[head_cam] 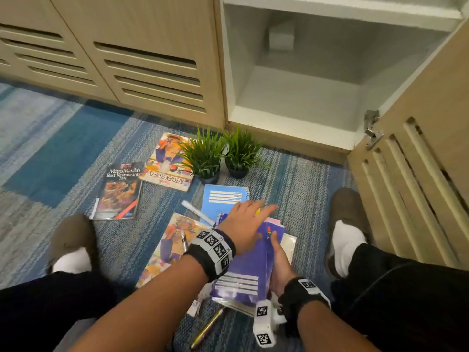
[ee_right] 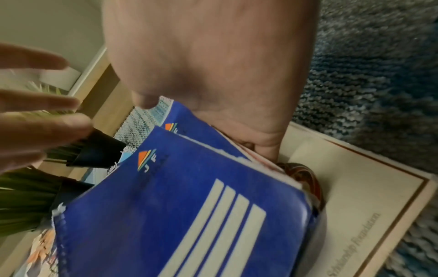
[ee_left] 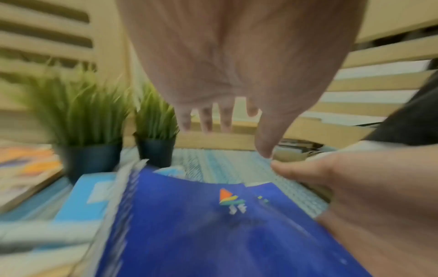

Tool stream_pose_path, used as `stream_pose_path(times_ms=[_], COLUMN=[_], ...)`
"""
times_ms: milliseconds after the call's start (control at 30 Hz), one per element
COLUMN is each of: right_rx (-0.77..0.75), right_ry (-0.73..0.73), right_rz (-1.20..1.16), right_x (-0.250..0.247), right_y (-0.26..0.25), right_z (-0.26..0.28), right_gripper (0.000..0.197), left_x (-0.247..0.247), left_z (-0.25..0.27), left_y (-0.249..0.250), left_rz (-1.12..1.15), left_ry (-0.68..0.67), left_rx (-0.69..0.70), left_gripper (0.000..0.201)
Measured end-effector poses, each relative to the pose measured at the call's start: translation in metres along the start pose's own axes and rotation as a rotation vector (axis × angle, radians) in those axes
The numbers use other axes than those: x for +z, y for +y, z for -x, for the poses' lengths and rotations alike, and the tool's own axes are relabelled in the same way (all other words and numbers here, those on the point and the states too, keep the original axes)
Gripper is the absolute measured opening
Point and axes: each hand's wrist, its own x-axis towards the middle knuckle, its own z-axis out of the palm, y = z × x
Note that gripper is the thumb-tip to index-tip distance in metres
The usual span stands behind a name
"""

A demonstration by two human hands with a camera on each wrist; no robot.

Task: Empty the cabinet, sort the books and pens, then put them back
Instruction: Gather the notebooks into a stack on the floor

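My right hand [head_cam: 279, 262] grips a stack of dark blue notebooks [head_cam: 251, 270] by its right edge, thumb on the top cover [ee_right: 177, 206], fingers underneath. The stack is tilted above a cream book [ee_right: 355, 187] lying on the carpet. My left hand [head_cam: 250, 222] hovers over the far end of the stack with its fingers [ee_left: 206, 120] straight and spread, holding nothing. A light blue notebook [head_cam: 223, 199] and a white marker [head_cam: 198, 212] lie just beyond. The open cabinet [head_cam: 304, 92] holds only a small white block at the back.
Two cookbooks [head_cam: 167, 163] [head_cam: 119, 191] and a third colourful book [head_cam: 172, 240] lie on the blue carpet to the left. Two potted grass plants [head_cam: 205, 153] [head_cam: 241, 151] stand by the cabinet base. A pen [head_cam: 208, 326] lies near me. The cabinet door [head_cam: 418, 161] stands open on the right.
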Motion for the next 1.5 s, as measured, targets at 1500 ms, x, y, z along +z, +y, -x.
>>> stream_pose_path(times_ms=[1500], right_rx=[-0.104], right_ry=[0.294], right_rz=[0.337], right_x=[-0.01], right_y=[0.026], right_z=[-0.029], right_gripper=[0.028], left_x=[-0.119], left_z=[0.015], left_y=[-0.044], left_rz=[-0.313], left_ry=[0.031], left_rx=[-0.293], left_gripper=[0.038])
